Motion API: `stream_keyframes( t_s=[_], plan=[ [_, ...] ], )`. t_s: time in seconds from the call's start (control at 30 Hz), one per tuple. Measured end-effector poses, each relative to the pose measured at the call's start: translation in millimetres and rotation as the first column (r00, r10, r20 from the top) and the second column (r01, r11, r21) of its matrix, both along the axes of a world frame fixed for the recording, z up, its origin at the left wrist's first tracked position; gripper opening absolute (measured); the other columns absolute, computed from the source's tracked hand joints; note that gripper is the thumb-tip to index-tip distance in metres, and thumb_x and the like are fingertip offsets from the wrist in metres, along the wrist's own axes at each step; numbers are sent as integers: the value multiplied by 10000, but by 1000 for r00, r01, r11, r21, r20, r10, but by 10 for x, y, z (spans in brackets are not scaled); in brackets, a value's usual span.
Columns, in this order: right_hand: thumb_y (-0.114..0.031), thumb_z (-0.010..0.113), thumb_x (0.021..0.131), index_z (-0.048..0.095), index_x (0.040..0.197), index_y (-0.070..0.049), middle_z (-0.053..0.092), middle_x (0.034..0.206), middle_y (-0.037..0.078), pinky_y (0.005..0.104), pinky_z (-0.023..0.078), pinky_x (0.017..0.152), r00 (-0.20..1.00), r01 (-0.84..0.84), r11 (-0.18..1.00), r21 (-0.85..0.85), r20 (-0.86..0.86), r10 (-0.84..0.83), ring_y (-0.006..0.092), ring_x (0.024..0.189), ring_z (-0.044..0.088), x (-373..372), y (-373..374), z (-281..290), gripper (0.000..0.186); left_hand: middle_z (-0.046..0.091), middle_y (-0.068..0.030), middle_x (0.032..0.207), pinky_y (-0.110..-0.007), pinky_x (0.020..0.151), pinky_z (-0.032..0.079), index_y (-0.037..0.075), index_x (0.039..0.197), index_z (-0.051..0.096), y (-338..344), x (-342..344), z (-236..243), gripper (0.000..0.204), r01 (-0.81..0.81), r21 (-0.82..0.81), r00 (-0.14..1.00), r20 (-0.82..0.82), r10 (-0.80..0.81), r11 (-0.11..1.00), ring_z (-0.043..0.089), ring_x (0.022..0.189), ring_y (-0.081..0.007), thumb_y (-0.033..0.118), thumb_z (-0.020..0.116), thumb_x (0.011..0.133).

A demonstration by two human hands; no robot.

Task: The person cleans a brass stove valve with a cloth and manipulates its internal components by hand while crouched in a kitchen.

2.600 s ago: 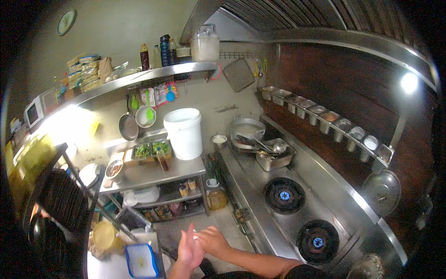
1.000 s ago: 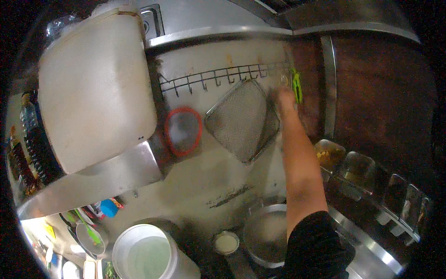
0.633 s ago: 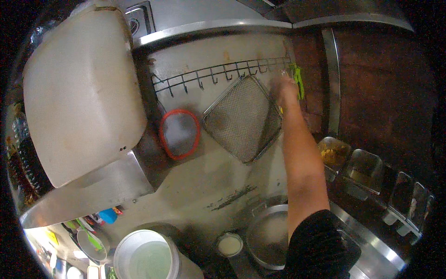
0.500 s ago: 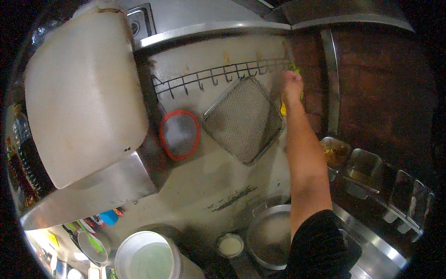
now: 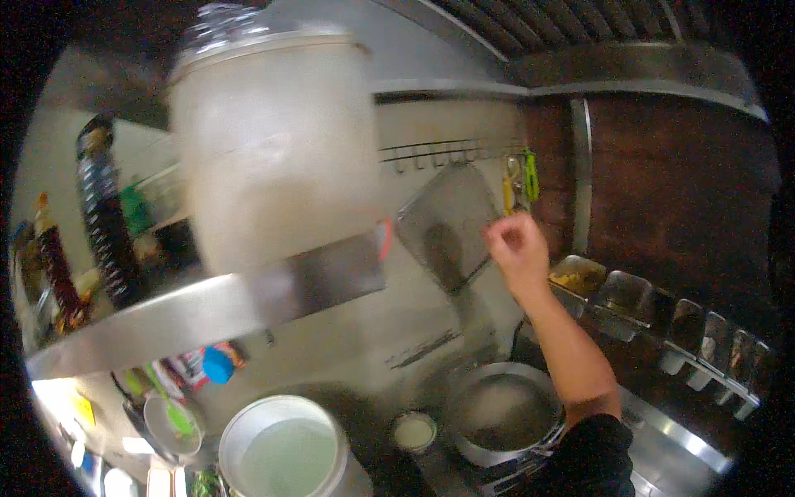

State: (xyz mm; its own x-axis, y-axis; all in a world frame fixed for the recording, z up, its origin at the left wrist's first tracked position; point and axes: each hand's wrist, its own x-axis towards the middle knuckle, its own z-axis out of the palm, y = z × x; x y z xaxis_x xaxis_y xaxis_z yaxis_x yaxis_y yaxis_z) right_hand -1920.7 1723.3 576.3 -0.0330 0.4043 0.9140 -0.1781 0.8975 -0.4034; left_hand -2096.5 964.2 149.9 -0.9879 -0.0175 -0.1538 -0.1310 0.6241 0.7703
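On the far left, a dark bottle (image 5: pixel 108 224) is standing on the metal shelf (image 5: pixel 166 317). Near the shelf's right end, a big white tub (image 5: pixel 277 141) is standing up high. If an arm is bumping it hard, it may be tipping over that edge. Below, a white bucket (image 5: pixel 356 474) is sitting with its top wide open, so anything falling there may be splashing in.

The square wire mesh (image 5: pixel 439 211) is hanging by one corner from the middle of the hook rack (image 5: pixel 431 151). My right hand (image 5: pixel 517 248) is hovering just beside the mesh's right corner. My fingers are curling in toward my thumb, and I can't tell if they are pinching anything thin. My left hand is not showing. If my knuckles are catching that corner, the mesh may be swinging off its hook. The open pot (image 5: pixel 489 453) is sitting low down, below the mesh and my arm, so a dropped thing may be landing in it.

Behind my hand, the yellow tool (image 5: pixel 508 197) and the green tool (image 5: pixel 532 176) are hanging at the rack's right end. They are hanging so close together that pulling one may be dragging the other down. Farther right, metal tins (image 5: pixel 625 315) are sitting open in a row, and my elbow may be knocking one.
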Motion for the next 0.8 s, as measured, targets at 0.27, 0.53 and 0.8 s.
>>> stream_keyframes(
  t_s=[0.27,0.53,0.8],
  plan=[
    [50,711,764,620,849,-78,675,818,110,451,517,752,896,-159,740,654,410,-170,309,714,633,390,-2386,-589,179,717,-143,1125,-398,891,506,-11,1271,626,-1106,964,-1747,612,-219,-153,976,-35,216,964,665,995,-301,477,663,904],
    [-85,672,900,657,807,-25,620,765,83,323,479,609,568,-477,876,72,786,245,173,690,557,1154,-3596,-1494,112,667,-129,875,-439,552,549,68,1238,590,-2382,1530,-2001,342,-701,573,665,309,680,424,625,553,-219,165,623,912],
    [-180,606,986,633,993,-38,670,918,90,332,529,712,-82,-515,775,-366,921,380,238,778,618,32,-3791,-2626,144,180,-208,1621,-573,1091,399,198,1574,206,-3311,1028,-1476,995,-935,-162,216,448,867,316,369,1415,-425,426,763,782]
  ],
)
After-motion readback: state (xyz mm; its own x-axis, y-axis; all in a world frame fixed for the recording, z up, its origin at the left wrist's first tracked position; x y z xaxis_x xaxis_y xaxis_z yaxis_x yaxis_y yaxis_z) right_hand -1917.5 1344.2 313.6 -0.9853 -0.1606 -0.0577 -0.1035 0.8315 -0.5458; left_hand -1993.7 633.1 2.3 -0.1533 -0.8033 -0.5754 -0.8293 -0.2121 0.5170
